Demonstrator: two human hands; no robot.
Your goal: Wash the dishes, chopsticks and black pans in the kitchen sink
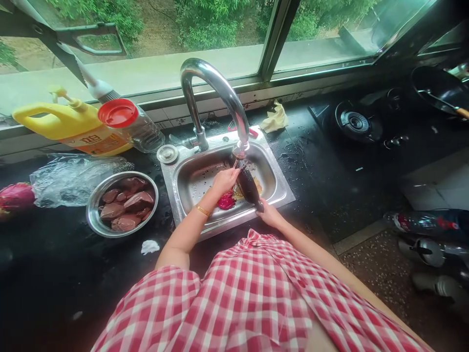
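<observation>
A dark knife blade (248,186) is held under the chrome tap (216,93), over the steel sink (172,183). My right hand (269,214) is closed round its handle at the sink's front rim. My left hand (224,180) rests its fingers against the blade just below the spout; a gold bangle sits on that wrist. Pink peel (226,201) and yellowish scraps lie in the basin beneath the blade.
A steel bowl of brown meat pieces (122,205) stands left of the sink. Behind it are a yellow jug (69,122), a red-capped jar (130,124) and a plastic bag (69,178). A gas hob (357,122) and wok (441,90) lie right.
</observation>
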